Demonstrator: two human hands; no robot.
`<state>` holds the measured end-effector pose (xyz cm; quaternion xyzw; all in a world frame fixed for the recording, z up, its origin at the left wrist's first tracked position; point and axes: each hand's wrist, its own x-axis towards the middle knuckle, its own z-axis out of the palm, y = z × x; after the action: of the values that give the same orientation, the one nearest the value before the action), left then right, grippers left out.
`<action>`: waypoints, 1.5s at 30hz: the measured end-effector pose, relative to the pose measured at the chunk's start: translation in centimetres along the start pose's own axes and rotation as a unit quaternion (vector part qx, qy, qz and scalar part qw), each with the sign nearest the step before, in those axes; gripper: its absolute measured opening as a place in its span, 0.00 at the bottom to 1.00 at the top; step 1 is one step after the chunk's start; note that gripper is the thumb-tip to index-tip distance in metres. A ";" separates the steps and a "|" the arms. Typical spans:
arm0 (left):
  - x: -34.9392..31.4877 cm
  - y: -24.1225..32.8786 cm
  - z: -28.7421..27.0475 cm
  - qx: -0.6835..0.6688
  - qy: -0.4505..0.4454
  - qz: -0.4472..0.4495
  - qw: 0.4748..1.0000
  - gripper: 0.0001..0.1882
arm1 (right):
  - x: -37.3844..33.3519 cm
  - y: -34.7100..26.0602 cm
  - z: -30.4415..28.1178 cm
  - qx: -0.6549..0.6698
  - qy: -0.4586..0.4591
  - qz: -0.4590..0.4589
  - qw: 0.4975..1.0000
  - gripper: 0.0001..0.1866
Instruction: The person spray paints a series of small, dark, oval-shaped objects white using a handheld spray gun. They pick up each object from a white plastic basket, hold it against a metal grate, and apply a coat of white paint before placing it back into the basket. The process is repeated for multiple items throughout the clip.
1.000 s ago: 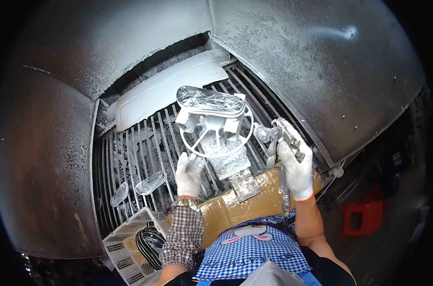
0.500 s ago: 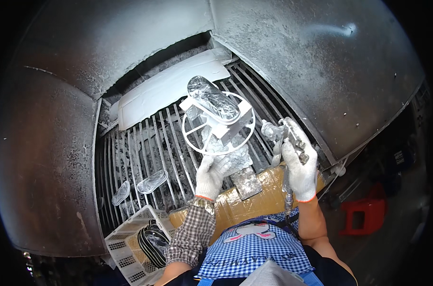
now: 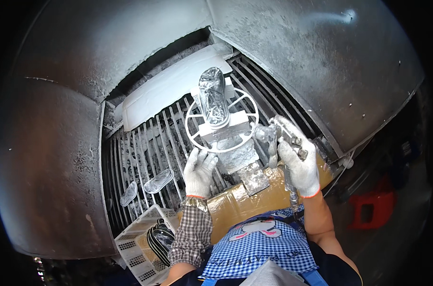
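A white spoked turntable wheel stands over the metal grate in front of me. On its white block support lies a dark, sole-shaped piece with a shiny, crinkled film-like surface. My left hand, in a white knit glove, is open at the wheel's near left rim, fingers apart; whether the fingertips touch the rim I cannot tell. My right hand, gloved too, is closed around a spray gun caked in grey residue. The gun's head points left toward the wheel, and a hose hangs below it.
Two clear sole-shaped pieces lie on the grate at left. A white plastic crate with black striped items stands near left. Brown taped cardboard covers the near edge. Metal booth walls surround the grate. A red stool stands right.
The wheel has turned, so the dark piece now points almost straight away from me instead of slanting. My left hand has moved slightly left and off the rim's front. The right hand keeps the spray gun.
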<state>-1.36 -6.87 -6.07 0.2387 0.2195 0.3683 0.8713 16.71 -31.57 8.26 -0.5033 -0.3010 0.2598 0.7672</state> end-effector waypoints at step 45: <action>0.0 -2.2 -0.9 0.017 -0.009 -0.038 0.999 0.27 | 3.4 2.4 3.9 -0.089 -0.041 -0.048 0.994 0.29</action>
<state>-0.67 -7.98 -8.08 0.2483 0.2270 0.3288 0.8824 16.04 -25.92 7.91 -0.5435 -0.3777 0.2148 0.7182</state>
